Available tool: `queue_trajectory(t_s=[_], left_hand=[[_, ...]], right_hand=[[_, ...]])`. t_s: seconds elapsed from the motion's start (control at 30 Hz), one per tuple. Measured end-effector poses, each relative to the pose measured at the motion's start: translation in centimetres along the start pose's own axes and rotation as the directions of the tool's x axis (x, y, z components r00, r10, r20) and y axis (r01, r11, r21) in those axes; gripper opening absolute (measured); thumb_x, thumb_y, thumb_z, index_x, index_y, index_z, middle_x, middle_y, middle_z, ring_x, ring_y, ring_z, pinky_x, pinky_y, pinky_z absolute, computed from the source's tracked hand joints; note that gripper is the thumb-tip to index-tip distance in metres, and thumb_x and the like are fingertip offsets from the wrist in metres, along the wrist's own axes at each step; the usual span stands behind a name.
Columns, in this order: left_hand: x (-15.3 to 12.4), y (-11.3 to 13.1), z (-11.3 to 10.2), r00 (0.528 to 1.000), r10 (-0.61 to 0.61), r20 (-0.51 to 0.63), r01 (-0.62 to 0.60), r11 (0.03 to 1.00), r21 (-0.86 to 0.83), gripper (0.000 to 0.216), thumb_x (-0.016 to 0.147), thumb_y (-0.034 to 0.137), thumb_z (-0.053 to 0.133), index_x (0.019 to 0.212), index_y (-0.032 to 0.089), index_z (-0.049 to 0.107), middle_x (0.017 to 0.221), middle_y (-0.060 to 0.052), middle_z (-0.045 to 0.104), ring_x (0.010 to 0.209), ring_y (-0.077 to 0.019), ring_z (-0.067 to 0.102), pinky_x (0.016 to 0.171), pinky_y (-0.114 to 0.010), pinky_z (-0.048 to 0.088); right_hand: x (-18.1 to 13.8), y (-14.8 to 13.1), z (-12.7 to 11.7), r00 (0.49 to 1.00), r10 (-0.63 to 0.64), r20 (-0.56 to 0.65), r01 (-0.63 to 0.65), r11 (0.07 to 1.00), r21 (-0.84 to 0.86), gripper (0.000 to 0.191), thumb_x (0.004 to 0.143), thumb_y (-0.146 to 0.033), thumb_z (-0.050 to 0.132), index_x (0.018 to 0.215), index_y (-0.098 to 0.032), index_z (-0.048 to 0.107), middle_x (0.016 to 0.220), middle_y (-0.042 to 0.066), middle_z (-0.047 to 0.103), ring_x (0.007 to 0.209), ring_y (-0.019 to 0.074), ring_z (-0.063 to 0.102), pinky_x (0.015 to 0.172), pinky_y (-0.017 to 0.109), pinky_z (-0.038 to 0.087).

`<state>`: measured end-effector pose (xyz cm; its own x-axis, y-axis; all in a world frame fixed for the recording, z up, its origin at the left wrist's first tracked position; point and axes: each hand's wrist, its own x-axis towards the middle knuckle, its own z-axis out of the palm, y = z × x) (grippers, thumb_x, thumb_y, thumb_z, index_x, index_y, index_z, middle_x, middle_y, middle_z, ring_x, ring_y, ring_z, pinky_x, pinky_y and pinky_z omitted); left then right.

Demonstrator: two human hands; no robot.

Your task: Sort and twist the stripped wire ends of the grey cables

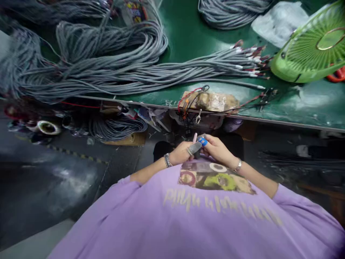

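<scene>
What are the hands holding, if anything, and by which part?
Cannot be told: the left hand with its grey-covered thumb and the right hand with a silvery bracelet meet closely, hiding whatever might be between them.

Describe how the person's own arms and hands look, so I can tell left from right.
Both arms have lilac sleeves ending near the elbow. The left hand has a grey cover, apparently on its thumb, and a dark, silvery linked bracelet. The right hand has a blue cover, apparently at the thumb, and a silvery band.
</scene>
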<state>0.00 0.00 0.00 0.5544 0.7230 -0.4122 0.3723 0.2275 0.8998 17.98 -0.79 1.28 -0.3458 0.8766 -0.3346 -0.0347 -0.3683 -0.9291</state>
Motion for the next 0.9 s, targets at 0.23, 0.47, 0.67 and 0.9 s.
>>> queue_trajectory(t_s=[0.23,0.47,0.67,0.9], left_hand=[[1.0,-0.3,0.3,0.996,-0.084,0.026,0.088,0.969,-0.229,0.073,0.075,0.084,0.046,0.070,0.013,0.060,0.045,0.002,0.049,0.038,-0.0063,0.040,0.041,-0.021,0.031],[1.8,-1.8,-0.1,0.985,-0.108,0.136,0.166,0.815,-0.555,0.074,0.087,0.076,0.035,0.083,0.009,0.065,0.051,-0.005,0.057,0.037,-0.0082,0.044,0.038,-0.021,0.026],[1.9,-2.1,-0.4,0.984,-0.069,0.164,0.156,0.774,-0.614,0.067,0.083,0.073,0.047,0.083,0.009,0.065,0.050,-0.006,0.060,0.034,-0.0086,0.044,0.038,-0.022,0.028],[2.6,-1.8,-0.9,0.967,-0.082,0.240,0.214,0.771,-0.599,0.075,0.087,0.074,0.035,0.085,0.008,0.070,0.052,-0.009,0.062,0.035,-0.0106,0.046,0.037,-0.023,0.027]], right_hand=[[0.8,1.3,-0.5,0.997,0.059,-0.058,-0.050,0.988,0.143,0.031,0.079,-0.044,0.068,0.072,-0.018,0.055,0.056,-0.004,0.054,0.040,0.0045,0.040,0.039,0.019,0.030],[2.1,2.3,-0.6,0.982,0.184,0.033,-0.179,0.881,0.437,0.018,0.076,-0.030,0.068,0.073,-0.016,0.058,0.056,-0.004,0.055,0.039,0.0041,0.042,0.038,0.018,0.031],[2.4,1.9,-0.8,0.969,0.224,0.108,-0.247,0.825,0.509,0.015,0.077,-0.026,0.067,0.070,-0.016,0.058,0.056,-0.003,0.053,0.040,0.0045,0.041,0.038,0.017,0.035],[2.7,2.1,-0.9,0.964,0.246,0.102,-0.263,0.822,0.505,0.013,0.079,-0.024,0.066,0.070,-0.016,0.061,0.056,-0.002,0.054,0.040,0.0046,0.041,0.038,0.017,0.037]])
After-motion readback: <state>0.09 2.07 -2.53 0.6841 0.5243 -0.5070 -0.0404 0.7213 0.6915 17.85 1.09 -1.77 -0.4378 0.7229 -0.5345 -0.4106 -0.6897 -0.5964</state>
